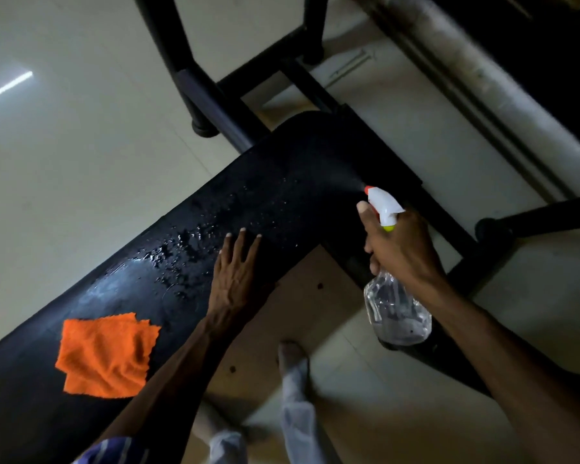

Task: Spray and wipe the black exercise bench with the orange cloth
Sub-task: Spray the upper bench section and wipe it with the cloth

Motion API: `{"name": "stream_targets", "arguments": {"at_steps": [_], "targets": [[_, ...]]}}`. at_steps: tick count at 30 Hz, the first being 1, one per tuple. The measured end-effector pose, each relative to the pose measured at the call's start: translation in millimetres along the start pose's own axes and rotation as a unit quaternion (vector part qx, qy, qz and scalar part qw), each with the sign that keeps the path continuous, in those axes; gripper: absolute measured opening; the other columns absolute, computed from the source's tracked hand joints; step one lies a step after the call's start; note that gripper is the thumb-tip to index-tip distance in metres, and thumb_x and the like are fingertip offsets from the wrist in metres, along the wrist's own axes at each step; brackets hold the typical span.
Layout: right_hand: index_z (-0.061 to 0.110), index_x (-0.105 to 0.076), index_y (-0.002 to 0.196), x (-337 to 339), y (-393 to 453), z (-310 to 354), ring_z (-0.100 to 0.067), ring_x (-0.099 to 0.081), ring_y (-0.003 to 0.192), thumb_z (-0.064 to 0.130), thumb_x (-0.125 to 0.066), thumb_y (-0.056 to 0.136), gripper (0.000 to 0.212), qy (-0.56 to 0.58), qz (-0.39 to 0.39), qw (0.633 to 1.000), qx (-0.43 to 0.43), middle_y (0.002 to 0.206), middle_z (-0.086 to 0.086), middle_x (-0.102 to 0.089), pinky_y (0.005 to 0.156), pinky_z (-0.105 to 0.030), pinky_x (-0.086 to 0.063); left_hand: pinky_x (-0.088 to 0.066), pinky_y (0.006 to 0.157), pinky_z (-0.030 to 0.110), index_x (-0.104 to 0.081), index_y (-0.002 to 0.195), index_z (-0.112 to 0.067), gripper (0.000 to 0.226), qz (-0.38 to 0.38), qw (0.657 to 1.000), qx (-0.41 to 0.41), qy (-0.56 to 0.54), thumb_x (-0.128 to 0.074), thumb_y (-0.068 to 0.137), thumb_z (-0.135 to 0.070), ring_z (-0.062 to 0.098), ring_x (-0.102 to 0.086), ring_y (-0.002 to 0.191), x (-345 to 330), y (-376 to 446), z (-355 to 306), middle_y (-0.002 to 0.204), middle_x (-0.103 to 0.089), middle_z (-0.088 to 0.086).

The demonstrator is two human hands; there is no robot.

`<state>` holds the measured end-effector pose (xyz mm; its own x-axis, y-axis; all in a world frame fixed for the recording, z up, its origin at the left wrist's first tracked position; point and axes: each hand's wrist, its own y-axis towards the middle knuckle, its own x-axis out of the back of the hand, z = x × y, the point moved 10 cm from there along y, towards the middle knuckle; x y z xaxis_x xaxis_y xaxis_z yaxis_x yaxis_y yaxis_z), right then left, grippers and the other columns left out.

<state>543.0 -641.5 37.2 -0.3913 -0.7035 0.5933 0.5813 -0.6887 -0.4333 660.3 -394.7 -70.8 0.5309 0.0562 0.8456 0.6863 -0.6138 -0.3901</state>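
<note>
The black exercise bench (298, 182) runs diagonally from lower left to upper right, its middle speckled with wet droplets. A folded orange cloth (106, 354) lies flat on the bench's near left part, untouched. My left hand (236, 272) rests flat on the bench's near edge, fingers straight. My right hand (399, 244) grips the neck of a clear spray bottle (397, 316) with a white trigger head, held beside the bench's right edge. The orange nozzle points at the far end of the pad, and a faint mist leaves it.
Black metal frame legs (215, 105) stand beyond the bench on the pale tiled floor. Another black bar and foot (529, 219) reach in from the right. A long pale ledge (482, 78) runs along the upper right. My legs and a foot (293, 356) are below.
</note>
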Motion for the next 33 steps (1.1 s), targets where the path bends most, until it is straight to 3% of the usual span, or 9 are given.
{"name": "stream_targets", "arguments": {"at_steps": [4,8,12,14,20,23,27,30,33], "targets": [[0.024,-0.063,0.142,19.0,-4.9,-20.4,-0.016,-0.063,0.040,0.058,-0.056,0.102,0.053,0.031,-0.014,0.999,-0.007,0.078,0.002,-0.077,0.050,-0.031,-0.058,-0.015,0.131,0.053,-0.018,0.165,-0.021,0.095,-0.001,1.000,-0.001,0.014,-0.067,0.092,-0.057,0.035,0.001,0.161,-2.7,-2.7,-0.7,0.174,-0.004,0.010],[0.006,-0.073,0.123,18.9,-16.0,-42.4,-0.018,-0.059,0.036,0.063,-0.054,0.100,0.065,-0.011,-0.033,0.998,-0.044,0.065,-0.011,-0.074,0.049,-0.031,-0.055,-0.022,0.129,0.054,-0.021,0.164,-0.021,0.091,-0.001,1.000,-0.001,0.023,-0.067,0.092,-0.055,0.035,-0.004,0.161,-1.0,-11.9,3.2,0.174,-0.009,0.009],[0.038,-0.065,0.137,-9.0,-35.5,-35.2,-0.012,-0.061,0.036,0.061,-0.054,0.101,0.045,-0.015,0.027,1.000,-0.002,0.072,-0.004,-0.077,0.046,-0.028,-0.056,-0.019,0.130,0.052,-0.026,0.163,-0.017,0.088,-0.006,1.000,0.011,0.006,-0.067,0.094,-0.049,0.036,-0.007,0.161,2.5,-26.3,14.6,0.174,-0.012,0.011],[0.030,-0.070,0.134,-24.6,-46.6,-36.5,-0.012,-0.058,0.034,0.065,-0.054,0.098,0.053,-0.024,0.037,0.999,-0.008,0.067,-0.011,-0.074,0.042,-0.028,-0.052,-0.020,0.128,0.052,-0.026,0.163,-0.017,0.087,-0.007,1.000,0.023,0.000,-0.067,0.094,-0.049,0.036,-0.008,0.161,4.4,-34.8,23.6,0.173,-0.013,0.012],[0.016,-0.073,0.123,-87.9,-80.5,-36.1,-0.014,-0.059,0.035,0.069,-0.060,0.094,0.062,-0.053,0.106,0.993,0.009,0.056,0.000,-0.067,0.045,-0.027,-0.051,-0.033,0.121,0.051,-0.035,0.158,-0.018,0.077,-0.019,0.997,0.070,-0.003,-0.067,0.094,-0.045,0.036,-0.022,0.155,11.1,-64.8,56.8,0.166,-0.027,0.011],[0.029,-0.069,0.124,-120.6,-99.0,-30.5,-0.013,-0.060,0.035,0.081,-0.055,0.084,0.066,-0.055,0.167,0.984,0.026,0.061,0.004,-0.070,0.043,-0.023,-0.048,-0.039,0.116,0.053,-0.041,0.153,-0.016,0.075,-0.039,0.994,0.099,-0.007,-0.073,0.089,-0.041,0.039,-0.032,0.150,15.5,-81.5,77.5,0.160,-0.035,0.012],[0.025,-0.066,0.084,-147.5,-114.4,-24.4,-0.018,-0.062,0.062,0.071,-0.061,0.090,0.047,-0.103,0.150,0.982,0.056,0.061,0.006,-0.062,0.061,-0.032,-0.047,-0.036,0.118,0.051,-0.038,0.156,-0.014,0.077,-0.047,0.988,0.143,-0.013,-0.072,0.091,-0.039,0.039,-0.028,0.153,15.1,-103.3,104.9,0.163,-0.032,0.014],[0.022,-0.075,0.103,-171.5,-125.2,-13.6,-0.011,-0.063,0.068,0.070,-0.057,0.093,0.053,-0.130,0.184,0.971,0.082,0.063,0.010,-0.065,0.073,-0.034,-0.054,-0.031,0.121,0.048,-0.031,0.160,-0.017,0.077,-0.038,0.988,0.151,-0.018,-0.065,0.095,-0.042,0.034,-0.019,0.158,11.8,-111.7,116.8,0.168,-0.024,0.010],[0.015,-0.074,0.093,-182.8,-127.2,-7.8,-0.024,-0.070,0.077,0.068,-0.060,0.093,0.055,-0.146,0.169,0.972,0.071,0.073,0.000,-0.070,0.074,-0.040,-0.058,-0.034,0.118,0.045,-0.031,0.160,-0.018,0.074,-0.046,0.989,0.133,-0.041,-0.063,0.096,-0.040,0.033,-0.022,0.156,15.1,-113.4,121.6,0.168,-0.024,0.010]]}}
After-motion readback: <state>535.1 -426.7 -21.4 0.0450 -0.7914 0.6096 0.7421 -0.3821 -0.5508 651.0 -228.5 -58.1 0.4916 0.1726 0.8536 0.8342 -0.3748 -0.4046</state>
